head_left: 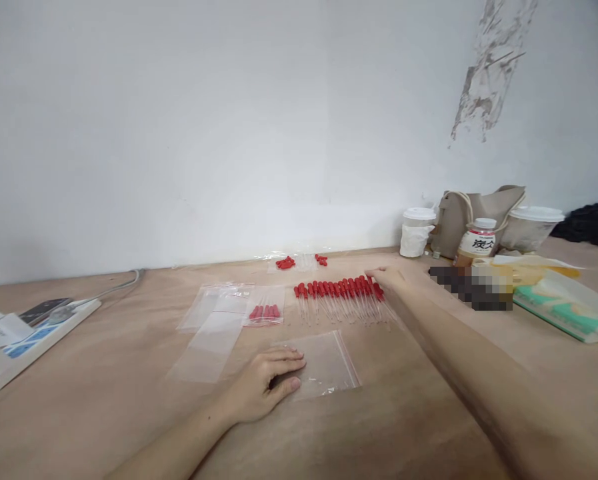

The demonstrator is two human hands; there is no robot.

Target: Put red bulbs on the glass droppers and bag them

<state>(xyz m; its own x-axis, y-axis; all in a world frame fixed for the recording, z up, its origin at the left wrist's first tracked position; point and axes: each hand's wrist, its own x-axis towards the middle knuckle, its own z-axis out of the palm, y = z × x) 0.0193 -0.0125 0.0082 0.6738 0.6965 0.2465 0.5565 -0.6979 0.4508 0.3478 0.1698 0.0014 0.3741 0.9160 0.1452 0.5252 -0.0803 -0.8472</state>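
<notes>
My left hand [273,380] lies on a clear zip bag [326,367], fingers stretched out and thumb apart, holding nothing. Farther off, my right hand [386,277] reaches to the right end of a row of droppers [336,290], thin clear tubes with red bulbs. Its fingers extend leftward just above the end bulbs; whether they touch a bulb is unclear. The droppers lie side by side, bulbs toward the wall. Left of them, a filled zip bag [265,312] holds several red-bulbed droppers. Flat clear bags [213,337] overlap beside it.
Near the wall lie more red bulbs [285,263] in clear plastic. At left are a power strip [43,347] and a phone [46,309]. A lidded cup [417,233], a bag [453,217], a bottle [479,240] and a green tissue pack [563,310] stand or lie at right.
</notes>
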